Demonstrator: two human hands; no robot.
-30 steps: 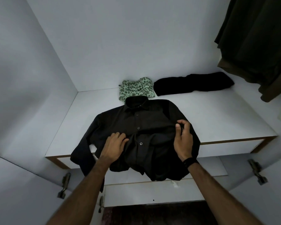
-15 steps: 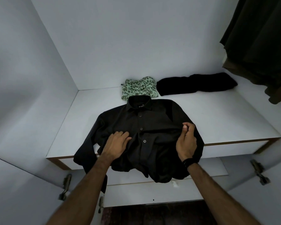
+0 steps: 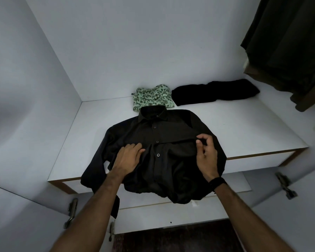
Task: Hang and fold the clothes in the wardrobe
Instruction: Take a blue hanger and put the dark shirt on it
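I see hung clothes (image 3: 287,48) at the right above the shelf (image 3: 234,131), where the black shirt (image 3: 158,142) lies front-up, its hem over the edge. Behind its collar sit a black bundle (image 3: 214,92) and green garment (image 3: 153,97). My left hand (image 3: 128,159) presses flat on the shirt; my right hand (image 3: 205,153) seemingly pinches a fold.

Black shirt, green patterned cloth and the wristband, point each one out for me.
black shirt (image 3: 164,130): head view, on the chest beside the buttons.
green patterned cloth (image 3: 153,96): head view, on its middle.
wristband (image 3: 217,181): head view, on the strap at the right wrist.
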